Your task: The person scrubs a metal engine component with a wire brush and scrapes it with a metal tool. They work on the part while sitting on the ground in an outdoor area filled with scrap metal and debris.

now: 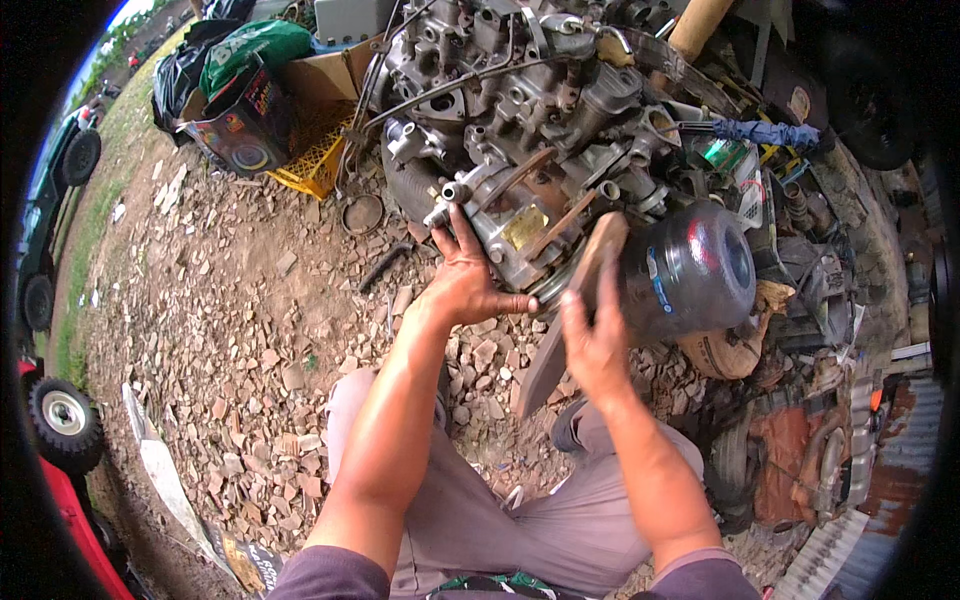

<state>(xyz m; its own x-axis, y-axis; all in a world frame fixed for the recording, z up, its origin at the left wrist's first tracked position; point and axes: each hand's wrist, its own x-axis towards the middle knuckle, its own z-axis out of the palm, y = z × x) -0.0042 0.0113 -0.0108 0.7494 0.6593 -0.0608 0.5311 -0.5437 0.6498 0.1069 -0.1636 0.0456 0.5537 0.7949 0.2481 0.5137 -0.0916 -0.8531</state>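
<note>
My left hand spans the near end of a grey metal housing on a greasy engine. Its fingers reach up to a short pipe stub, and the thumb points right beside the round metal rim at the housing's base. In my right hand, blurred by motion, is a flat brown board, wooden-looking, tilted between thumb and fingers. The board's upper end comes close to the housing, but contact cannot be made out. A brass-coloured plate shows on the housing.
Right of the board lies a large plastic water jug. Broken stone covers the ground. A yellow crate and a printed carton stand at upper left. Metal parts and corrugated sheet crowd the right side.
</note>
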